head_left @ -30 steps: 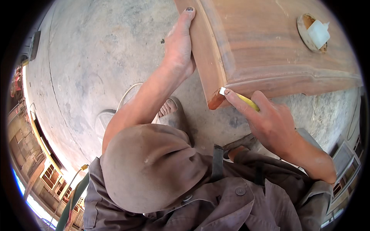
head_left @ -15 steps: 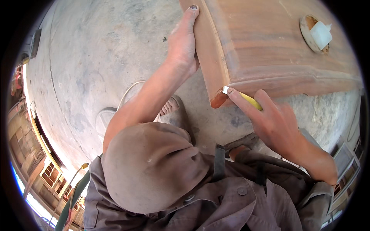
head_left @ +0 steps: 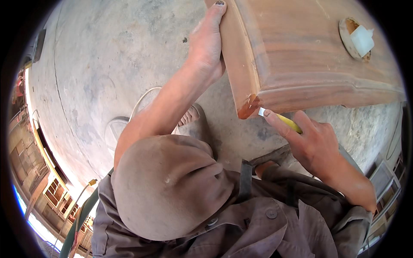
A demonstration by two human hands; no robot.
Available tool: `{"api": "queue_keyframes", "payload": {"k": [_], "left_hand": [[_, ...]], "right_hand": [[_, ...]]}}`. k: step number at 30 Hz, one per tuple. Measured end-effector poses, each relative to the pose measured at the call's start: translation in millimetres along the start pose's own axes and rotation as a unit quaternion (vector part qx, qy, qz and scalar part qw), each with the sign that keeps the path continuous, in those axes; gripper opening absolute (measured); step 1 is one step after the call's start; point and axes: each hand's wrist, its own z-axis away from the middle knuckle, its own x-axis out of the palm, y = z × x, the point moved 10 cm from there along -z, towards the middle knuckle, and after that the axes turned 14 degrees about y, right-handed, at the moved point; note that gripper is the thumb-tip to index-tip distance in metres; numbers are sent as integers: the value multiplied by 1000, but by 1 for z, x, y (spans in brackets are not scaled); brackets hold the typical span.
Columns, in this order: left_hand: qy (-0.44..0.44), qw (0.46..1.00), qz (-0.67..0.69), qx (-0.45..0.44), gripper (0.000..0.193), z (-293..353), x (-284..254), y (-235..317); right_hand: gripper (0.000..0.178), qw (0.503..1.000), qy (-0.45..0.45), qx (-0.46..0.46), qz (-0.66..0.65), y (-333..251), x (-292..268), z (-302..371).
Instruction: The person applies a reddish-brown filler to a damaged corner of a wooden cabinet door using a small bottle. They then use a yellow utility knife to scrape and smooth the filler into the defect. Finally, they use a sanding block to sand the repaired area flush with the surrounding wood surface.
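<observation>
My right hand (head_left: 317, 139) grips the yellow-handled blade (head_left: 290, 124), just drawn back from the reddish corner patch (head_left: 248, 109) — now more exposed, seemingly rough. The wooden panel (head_left: 301, 47) lies ahead, rightward; my left hand (head_left: 207, 42) touches its edge — fingers hidden, grip unclear.

The right hand (head_left: 316, 137) is drawing back from the corner of the wooden panel (head_left: 301, 53), carrying the yellow-handled blade (head_left: 289, 123) toward the lower right. Its pale tip (head_left: 261, 112), previously set on the corner's upper edge, is now sitting lower and just beside the corner (whether it is touching the wood, I cannot tell from where I am standing). The reddish-brown patch (head_left: 249, 108) is showing more fully, reaching farther right, with pale flecks (head_left: 251, 98) appearing near its top. The panel is appearing slightly farther right in view.
</observation>
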Motion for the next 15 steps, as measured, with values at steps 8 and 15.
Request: {"api": "queue_keyframes", "payload": {"k": [8, 15], "left_hand": [[9, 1000, 2, 12, 67, 2, 1, -1], [-1, 1000, -3, -9, 66, -6, -3, -5]], "right_hand": [[74, 1000, 13, -11, 3, -9, -3, -6], [72, 1000, 22, -21, 5, -10, -2, -11]]}}
